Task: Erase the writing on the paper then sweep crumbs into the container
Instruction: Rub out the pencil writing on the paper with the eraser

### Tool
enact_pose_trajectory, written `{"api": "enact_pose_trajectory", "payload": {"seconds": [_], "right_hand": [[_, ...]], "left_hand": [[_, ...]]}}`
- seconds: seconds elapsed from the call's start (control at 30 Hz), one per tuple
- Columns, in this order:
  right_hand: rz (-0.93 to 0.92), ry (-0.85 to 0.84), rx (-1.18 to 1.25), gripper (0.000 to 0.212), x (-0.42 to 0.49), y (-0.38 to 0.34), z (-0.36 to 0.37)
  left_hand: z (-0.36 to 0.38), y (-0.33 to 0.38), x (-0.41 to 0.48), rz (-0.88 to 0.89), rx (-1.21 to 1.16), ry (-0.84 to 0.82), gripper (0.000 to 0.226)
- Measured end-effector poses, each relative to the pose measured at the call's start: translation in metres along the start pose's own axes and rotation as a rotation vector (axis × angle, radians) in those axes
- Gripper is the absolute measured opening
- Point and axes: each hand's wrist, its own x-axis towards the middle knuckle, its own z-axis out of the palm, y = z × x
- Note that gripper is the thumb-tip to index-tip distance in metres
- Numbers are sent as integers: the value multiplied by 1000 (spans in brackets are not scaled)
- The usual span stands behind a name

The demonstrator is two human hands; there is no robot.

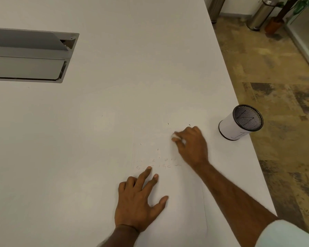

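Right hand (193,147), just right of centre, has its fingers curled, pinching what looks like a small white eraser (175,135) against the paper (177,202). Left hand (139,202), bottom centre, lies flat on the sheet with fingers spread. Faint writing (161,164) sits between the hands, with dark crumbs (157,149) above it. The mesh container (228,125) stands at the right by the table (114,104) edge.

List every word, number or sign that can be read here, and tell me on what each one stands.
Paper: two faint pencil lines by the left hand, partly rubbed out; too faint to read.
Cup: a few dark strokes low on its white side; unreadable.
Eraser in the right hand: blurred, no print seen.
Nothing else bears text.
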Motion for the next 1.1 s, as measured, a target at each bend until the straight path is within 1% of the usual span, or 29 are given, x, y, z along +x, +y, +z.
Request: {"api": "enact_pose_trajectory", "payload": {"seconds": [0.07, 0.13, 0.2, 0.3, 0.33, 0.4, 0.47, 0.53, 0.57, 0.63, 0.7, 0.77, 0.8, 0.87, 0.93, 1.0, 1.03, 1.1], "right_hand": [[104, 33, 18, 12, 9, 3, 2], [127, 38, 50, 10, 2, -6, 5], [47, -23, 111, 9, -18, -24, 10], [-127, -175, 150, 13, -45, -41, 11], [-145, -178, 136, 13, -40, -36, 10], [-90, -99, 74, 13, -19, -23, 8], [42, -3, 27, 14, 4, -9, 5], [156, 33, 56, 14, 15, -6, 6], [172, 37, 81, 13, 13, -11, 8], [113, 6, 122, 13, -3, -28, 13], [-7, -92, 162, 13, -25, -46, 17], [-126, -184, 142, 14, -38, -54, 17], [-152, -187, 123, 14, -34, -51, 16], [-115, -107, 81, 14, -16, -35, 14], [-8, -20, 50, 13, 3, -22, 12], [106, 19, 61, 15, 10, -19, 14], [132, 31, 79, 15, 8, -21, 15], [101, 18, 148, 13, -4, -28, 19]], "left_hand": [[0, 0, 0, -6, 0, -5, 61], [0, 0, 0, -6, -1, 1, 61], [0, 0, 0, 2, -4, 12, 60], [-1, 1, 1, 6, -4, 13, 60], [-2, 1, 1, 4, -4, 10, 60], [-2, 1, 1, -3, -5, 3, 59], [-2, 1, 0, -12, -5, -7, 59], [-1, 1, -1, -17, -3, -15, 59], [-1, 1, -1, -19, -2, -15, 60], [-1, 1, 0, -17, -6, -8, 60], [-1, 1, 0, -9, -7, -8, 59], [-2, 2, 0, -7, -5, -5, 60], [-2, 1, 0, -7, -4, -3, 60], [-1, 2, 1, -7, -6, -5, 59], [-1, 1, 0, -13, -4, -6, 59], [0, 1, -1, -18, 1, -7, 60], [0, 1, -1, -17, 2, -6, 60], [0, 1, -1, -11, 2, 0, 60]]}}
